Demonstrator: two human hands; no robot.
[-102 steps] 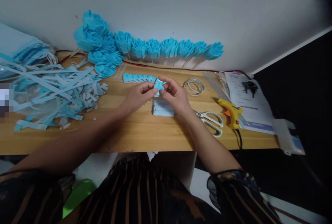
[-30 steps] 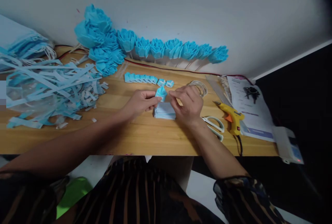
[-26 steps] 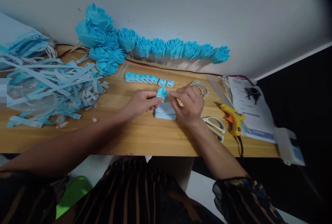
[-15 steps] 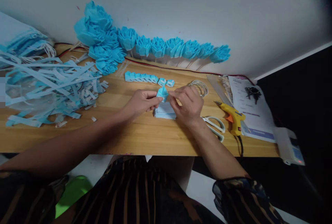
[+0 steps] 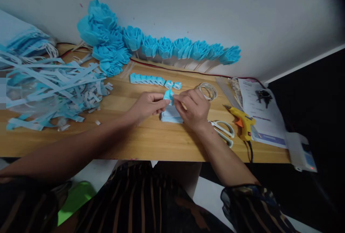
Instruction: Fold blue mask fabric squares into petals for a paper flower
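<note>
Left hand (image 5: pixel 152 104) pinched the piece (image 5: pixel 168 97) in from the counter's (image 5: pixel 140 145) front edge, right hand's (image 5: pixel 195 107) grip unclear (likely mid-fold, next needing creasing).

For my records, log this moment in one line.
left hand: pinching blue piece; right hand: at its edge; nearby: folded stack, glue gun

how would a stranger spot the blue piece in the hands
On the wooden table, start at the blue flowers along the wall. Nearer, between left hand and right hand, is a small blue piece. The folded pieces beyond it lie on the table; only this one is held.
</note>
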